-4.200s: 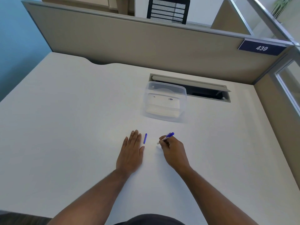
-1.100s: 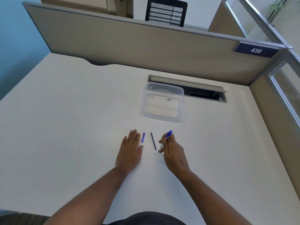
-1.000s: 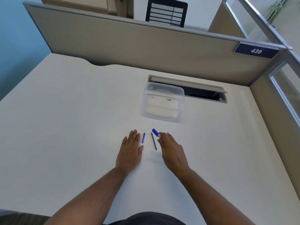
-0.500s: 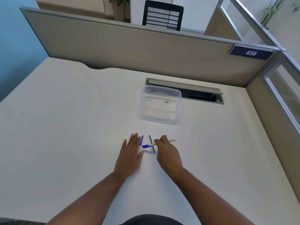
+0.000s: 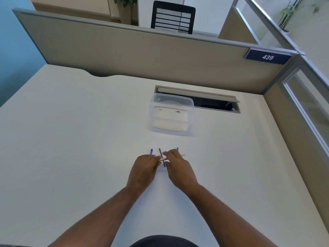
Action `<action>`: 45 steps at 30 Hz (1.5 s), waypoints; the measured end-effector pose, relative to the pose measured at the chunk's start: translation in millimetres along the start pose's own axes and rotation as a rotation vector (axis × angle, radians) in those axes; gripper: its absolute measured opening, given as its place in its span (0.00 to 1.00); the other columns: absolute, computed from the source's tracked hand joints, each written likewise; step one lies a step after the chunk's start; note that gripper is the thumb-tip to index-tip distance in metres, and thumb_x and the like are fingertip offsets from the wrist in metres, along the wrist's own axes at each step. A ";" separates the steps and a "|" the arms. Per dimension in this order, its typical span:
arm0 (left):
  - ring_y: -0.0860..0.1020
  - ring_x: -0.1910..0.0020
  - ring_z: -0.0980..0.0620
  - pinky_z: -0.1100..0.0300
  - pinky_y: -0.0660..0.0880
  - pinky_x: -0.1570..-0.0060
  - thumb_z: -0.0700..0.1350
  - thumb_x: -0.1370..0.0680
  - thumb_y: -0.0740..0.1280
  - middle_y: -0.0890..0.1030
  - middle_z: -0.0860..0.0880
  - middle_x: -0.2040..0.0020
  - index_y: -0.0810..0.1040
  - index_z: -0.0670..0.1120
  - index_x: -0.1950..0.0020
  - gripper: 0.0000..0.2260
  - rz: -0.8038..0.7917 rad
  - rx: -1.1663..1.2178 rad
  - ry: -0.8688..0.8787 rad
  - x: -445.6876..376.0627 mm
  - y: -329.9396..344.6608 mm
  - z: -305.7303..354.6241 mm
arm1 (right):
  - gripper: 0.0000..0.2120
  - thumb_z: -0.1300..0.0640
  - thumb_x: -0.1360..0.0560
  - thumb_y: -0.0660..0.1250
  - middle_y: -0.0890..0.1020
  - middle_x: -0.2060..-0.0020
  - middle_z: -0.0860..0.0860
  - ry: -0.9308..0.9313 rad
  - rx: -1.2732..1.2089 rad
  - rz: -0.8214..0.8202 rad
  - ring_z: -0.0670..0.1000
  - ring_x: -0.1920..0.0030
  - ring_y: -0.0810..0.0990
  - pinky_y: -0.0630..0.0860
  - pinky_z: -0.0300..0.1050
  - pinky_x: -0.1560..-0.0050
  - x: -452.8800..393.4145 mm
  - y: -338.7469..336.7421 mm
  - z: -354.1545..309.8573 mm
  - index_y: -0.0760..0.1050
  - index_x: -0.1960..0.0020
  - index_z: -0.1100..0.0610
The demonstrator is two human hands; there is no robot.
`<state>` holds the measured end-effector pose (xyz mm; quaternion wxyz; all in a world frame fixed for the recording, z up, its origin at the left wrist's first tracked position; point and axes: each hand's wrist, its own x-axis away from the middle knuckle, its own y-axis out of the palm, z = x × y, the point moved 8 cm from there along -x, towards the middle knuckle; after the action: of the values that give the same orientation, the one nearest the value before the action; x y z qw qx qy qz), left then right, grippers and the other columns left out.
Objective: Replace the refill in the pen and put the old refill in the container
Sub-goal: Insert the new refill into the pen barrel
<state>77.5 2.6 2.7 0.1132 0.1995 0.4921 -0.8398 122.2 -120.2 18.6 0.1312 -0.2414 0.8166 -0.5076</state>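
Observation:
My two hands meet over the white desk and hold the pen (image 5: 182, 155) level between them. My right hand (image 5: 179, 169) pinches its pale barrel. My left hand (image 5: 142, 168) is closed over its left end, which is hidden. Under the pen a dark refill (image 5: 160, 152) lies on the desk, pointing away from me. The tip of a second dark refill (image 5: 177, 149) shows just behind my right fingers. A small blue pen piece (image 5: 151, 151) lies beside my left fingertips. The clear plastic container (image 5: 154, 104) stands open farther back.
A cable slot (image 5: 213, 102) with a raised flap opens in the desk right behind the container. Beige partition walls (image 5: 124, 50) close off the back and right sides. A glass panel (image 5: 309, 107) stands at the right.
My left hand lifted off the desk and closed on the pen's blue end. The pen has turned from pointing away to lying crosswise above the refill.

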 end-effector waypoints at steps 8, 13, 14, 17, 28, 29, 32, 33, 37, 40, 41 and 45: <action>0.82 0.58 0.44 0.54 0.77 0.55 0.45 0.21 0.63 0.85 0.46 0.56 0.83 0.41 0.48 0.12 0.046 -0.022 -0.072 -1.4 -8.7 -13.8 | 0.12 0.63 0.18 0.59 0.81 0.47 0.48 0.434 -0.414 0.406 0.56 0.54 0.85 0.80 0.55 0.46 3.7 -42.5 73.5 0.81 0.43 0.53; 0.82 0.59 0.43 0.52 0.79 0.56 0.42 0.22 0.64 0.85 0.45 0.57 0.84 0.39 0.48 0.10 0.043 -0.014 -0.090 -5.9 -12.7 -14.2 | 0.09 0.61 0.21 0.64 0.86 0.55 0.50 0.643 -0.474 0.171 0.55 0.52 0.85 0.81 0.54 0.46 10.8 -12.8 103.7 0.82 0.51 0.53; 0.82 0.59 0.42 0.52 0.79 0.57 0.41 0.23 0.66 0.85 0.45 0.57 0.84 0.39 0.48 0.09 0.039 -0.017 -0.095 -6.6 -13.2 -14.5 | 0.08 0.61 0.23 0.65 0.87 0.57 0.50 0.646 -0.466 0.102 0.55 0.53 0.85 0.82 0.52 0.48 11.7 -4.2 102.5 0.83 0.53 0.53; 0.82 0.59 0.42 0.52 0.78 0.57 0.39 0.24 0.68 0.85 0.45 0.57 0.83 0.39 0.48 0.08 0.027 -0.025 -0.110 -7.8 -15.2 -15.3 | 0.06 0.59 0.25 0.67 0.85 0.61 0.46 0.639 -0.410 -0.007 0.52 0.56 0.83 0.80 0.46 0.53 12.2 11.4 94.6 0.82 0.57 0.53; 0.81 0.59 0.43 0.53 0.77 0.57 0.43 0.21 0.63 0.84 0.46 0.57 0.83 0.40 0.45 0.11 -0.005 -0.013 -0.136 -7.6 -19.6 -19.1 | 0.08 0.55 0.24 0.66 0.83 0.50 0.54 0.688 -0.127 -0.095 0.58 0.49 0.81 0.75 0.46 0.51 -1.8 15.6 74.5 0.77 0.48 0.58; 0.81 0.59 0.43 0.53 0.76 0.57 0.44 0.20 0.62 0.84 0.47 0.57 0.83 0.40 0.45 0.12 -0.007 -0.013 -0.135 -7.6 -19.7 -19.3 | 0.08 0.56 0.23 0.64 0.83 0.49 0.55 0.681 -0.108 -0.109 0.59 0.48 0.82 0.76 0.47 0.49 -2.5 16.3 73.7 0.77 0.47 0.58; 0.81 0.59 0.43 0.53 0.76 0.57 0.42 0.22 0.65 0.84 0.47 0.57 0.83 0.40 0.44 0.10 -0.012 -0.019 -0.143 -7.4 -20.2 -20.0 | 0.09 0.57 0.21 0.61 0.82 0.48 0.55 0.655 -0.107 -0.117 0.59 0.46 0.81 0.75 0.48 0.47 -4.1 15.9 74.3 0.76 0.46 0.60; 0.81 0.59 0.43 0.53 0.76 0.57 0.41 0.22 0.66 0.84 0.47 0.57 0.83 0.40 0.44 0.10 -0.013 -0.021 -0.146 -7.3 -20.2 -20.3 | 0.09 0.56 0.21 0.61 0.82 0.49 0.54 0.647 -0.143 -0.106 0.58 0.46 0.81 0.75 0.48 0.47 -4.1 14.8 75.6 0.76 0.47 0.60; 0.81 0.60 0.43 0.53 0.76 0.58 0.40 0.23 0.67 0.84 0.47 0.58 0.83 0.40 0.45 0.10 -0.003 -0.026 -0.143 -7.8 -21.1 -18.8 | 0.06 0.56 0.21 0.67 0.83 0.59 0.50 0.673 -0.501 0.059 0.54 0.55 0.81 0.76 0.47 0.56 -0.5 2.7 84.8 0.76 0.55 0.58; 0.81 0.61 0.43 0.51 0.78 0.58 0.40 0.24 0.67 0.84 0.46 0.58 0.83 0.39 0.45 0.10 0.008 -0.014 -0.142 -8.7 -22.5 -16.4 | 0.01 0.60 0.23 0.70 0.85 0.58 0.53 0.683 -0.778 0.208 0.52 0.58 0.81 0.76 0.43 0.59 0.6 -10.6 87.7 0.80 0.53 0.56; 0.81 0.60 0.43 0.51 0.78 0.58 0.40 0.24 0.67 0.84 0.46 0.58 0.83 0.39 0.45 0.10 0.009 -0.011 -0.142 -8.9 -22.7 -15.9 | 0.04 0.62 0.23 0.69 0.85 0.58 0.53 0.672 -0.867 0.228 0.51 0.59 0.81 0.76 0.42 0.57 -0.8 -13.1 86.7 0.80 0.50 0.56; 0.81 0.60 0.42 0.52 0.78 0.58 0.39 0.24 0.67 0.84 0.46 0.58 0.83 0.39 0.46 0.09 0.002 -0.013 -0.141 -9.2 -22.8 -14.7 | 0.10 0.64 0.20 0.65 0.84 0.57 0.51 0.626 -1.086 0.255 0.48 0.58 0.80 0.76 0.42 0.48 -6.9 -19.4 79.8 0.81 0.43 0.54</action>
<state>80.2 26.5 18.2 0.1498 0.1397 0.4880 -0.8484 169.7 -184.8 -0.3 -0.1952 -0.0149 0.9794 -0.0485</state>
